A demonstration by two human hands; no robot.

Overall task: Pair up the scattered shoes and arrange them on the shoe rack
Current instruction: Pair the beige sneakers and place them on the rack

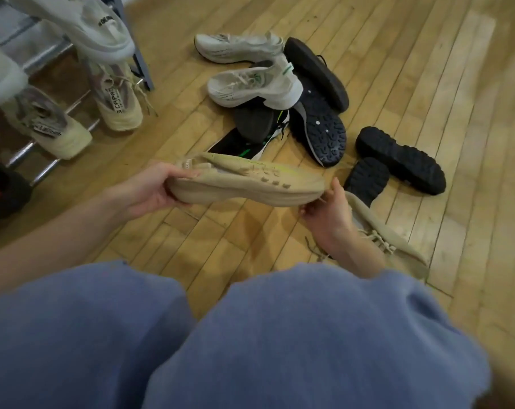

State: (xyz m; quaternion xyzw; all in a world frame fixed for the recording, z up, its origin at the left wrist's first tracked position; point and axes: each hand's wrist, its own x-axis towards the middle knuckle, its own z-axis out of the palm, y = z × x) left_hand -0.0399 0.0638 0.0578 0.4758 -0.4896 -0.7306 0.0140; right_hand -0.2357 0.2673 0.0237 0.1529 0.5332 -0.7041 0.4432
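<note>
head view. tan knit sneaker (247, 184) held lengthwise above the wooden floor (427, 69), sole toward the camera. left hand (150, 193) grips the heel end, fingers curled under the sole, thumb on the collar. right hand (327, 214) pinches the toe end, fingertips on the sole edge. its mate, second tan sneaker (392, 243), lies on the floor just beside and partly behind the right wrist, laces loose.

handling, judged: light, soft knit upper that will collapse if squeezed; thick foam sole is the firm part, so hold by sole or heel counter. not slippery, not fragile. one hand could carry each shoe by the heel.

floor pile beyond: two white sneakers (250, 84), black shoes (397, 160) sole-up, a black-and-green one (244, 143) underneath.

shoe rack (43, 152) at the left edge of the floor carries a cream pair (117, 104) on a lower rail, a pale shoe (82, 28) above. tan pair not yet on the rack.
</note>
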